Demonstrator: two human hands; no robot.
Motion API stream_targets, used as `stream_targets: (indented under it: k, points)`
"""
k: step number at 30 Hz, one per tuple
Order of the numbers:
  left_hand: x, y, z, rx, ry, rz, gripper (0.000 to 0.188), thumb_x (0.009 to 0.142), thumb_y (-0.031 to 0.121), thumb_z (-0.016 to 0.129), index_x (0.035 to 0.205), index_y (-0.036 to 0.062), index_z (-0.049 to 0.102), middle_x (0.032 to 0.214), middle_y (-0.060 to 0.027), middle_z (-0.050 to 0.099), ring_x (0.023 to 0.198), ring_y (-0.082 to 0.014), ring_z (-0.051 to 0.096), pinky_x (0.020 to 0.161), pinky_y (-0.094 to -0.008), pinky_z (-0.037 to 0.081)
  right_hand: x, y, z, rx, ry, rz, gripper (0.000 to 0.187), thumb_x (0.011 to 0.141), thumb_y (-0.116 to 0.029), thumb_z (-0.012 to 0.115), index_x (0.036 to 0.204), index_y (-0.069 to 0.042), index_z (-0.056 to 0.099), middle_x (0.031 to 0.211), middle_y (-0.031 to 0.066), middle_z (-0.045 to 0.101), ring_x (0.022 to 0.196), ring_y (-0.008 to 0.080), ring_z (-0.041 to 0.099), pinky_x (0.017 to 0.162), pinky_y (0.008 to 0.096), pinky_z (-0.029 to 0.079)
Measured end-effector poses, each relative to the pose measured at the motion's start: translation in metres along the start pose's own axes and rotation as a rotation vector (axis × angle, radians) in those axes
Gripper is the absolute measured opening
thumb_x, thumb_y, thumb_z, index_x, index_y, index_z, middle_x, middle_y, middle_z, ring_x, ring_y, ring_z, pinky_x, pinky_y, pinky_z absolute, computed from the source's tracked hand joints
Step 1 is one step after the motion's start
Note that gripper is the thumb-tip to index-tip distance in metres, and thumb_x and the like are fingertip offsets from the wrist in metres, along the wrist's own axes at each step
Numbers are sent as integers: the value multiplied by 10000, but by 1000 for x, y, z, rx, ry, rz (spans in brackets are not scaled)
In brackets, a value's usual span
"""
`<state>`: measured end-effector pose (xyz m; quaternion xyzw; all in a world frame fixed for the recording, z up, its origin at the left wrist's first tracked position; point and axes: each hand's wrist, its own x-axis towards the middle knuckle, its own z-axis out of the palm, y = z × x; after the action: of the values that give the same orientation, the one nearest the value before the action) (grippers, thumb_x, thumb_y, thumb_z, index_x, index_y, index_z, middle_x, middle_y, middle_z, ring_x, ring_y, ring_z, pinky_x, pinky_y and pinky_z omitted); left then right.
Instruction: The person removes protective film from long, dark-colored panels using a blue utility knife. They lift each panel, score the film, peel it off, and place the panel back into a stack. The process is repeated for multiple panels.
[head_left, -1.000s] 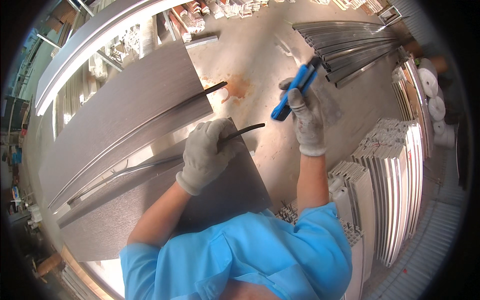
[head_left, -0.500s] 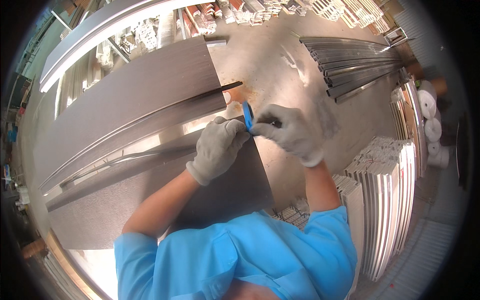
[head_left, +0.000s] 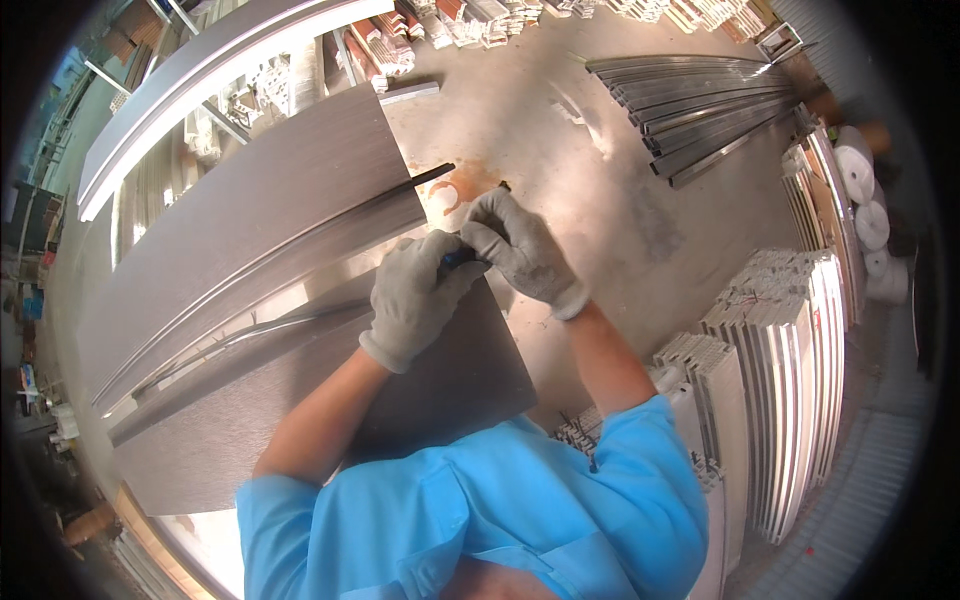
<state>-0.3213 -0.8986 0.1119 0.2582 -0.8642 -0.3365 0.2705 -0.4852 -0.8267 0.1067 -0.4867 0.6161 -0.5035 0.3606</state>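
Note:
My left hand (head_left: 412, 300), in a grey work glove, is closed around a small blue ring-shaped roll (head_left: 457, 260), mostly hidden by the fingers. My gloved right hand (head_left: 520, 248) meets it from the right, thumb and fingers pinched together at the roll's edge. Whatever lies in that pinch is too small to make out. A dark tip (head_left: 505, 186) pokes out past the right hand's knuckles. Both hands are above the end of a dark brown panel (head_left: 440, 375). Beyond it lies a second brown panel (head_left: 270, 190) with a thin black strip (head_left: 430, 175) along it.
Dark metal profiles (head_left: 690, 105) lie on the concrete floor (head_left: 560, 150) at the far right. Bundled pale profiles (head_left: 790, 400) stand at the right, with white rolls (head_left: 872, 225) behind. A long pale beam (head_left: 240, 75) spans the far left. More stacked lengths (head_left: 480, 20) line the back.
My right hand has turned and come in closer against the left. The blue roll, upright between the hands before, is now mostly covered by my fingers. The view has shifted slightly.

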Motion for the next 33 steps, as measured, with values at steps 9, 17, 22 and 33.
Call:
stream_targets:
  k: [9,17,22,33]
  points:
    - [-9,-4,-11,-32,-4,-9,326,766,153,819,1029,68,648,830,-115,661,745,-271,643,683,-390,503,39,-14,-46,-731,-589,-145,371,915,-390,664,1206,-161,659,1001,108,693,960,302,654,865,435,486]
    - [-84,-55,-147,191,-35,-134,129,762,41,734,883,59,692,875,-80,658,826,-266,620,755,-401,492,53,-24,-48,-704,-554,-144,301,946,-369,644,1150,-148,632,833,106,699,769,298,683,721,414,519]
    - [-112,-75,-169,420,23,-87,158,752,10,713,900,42,669,862,-81,645,836,-277,590,772,-393,469,71,-34,-5,-666,-642,-311,331,922,-375,681,1148,-140,626,851,101,710,771,279,688,720,414,520]
    - [-84,-70,-130,279,53,-69,125,789,-10,678,895,43,638,831,-85,609,796,-284,564,748,-392,462,70,-41,-6,-682,-711,-196,433,791,-376,809,1030,-48,657,913,107,669,922,290,659,801,406,513]
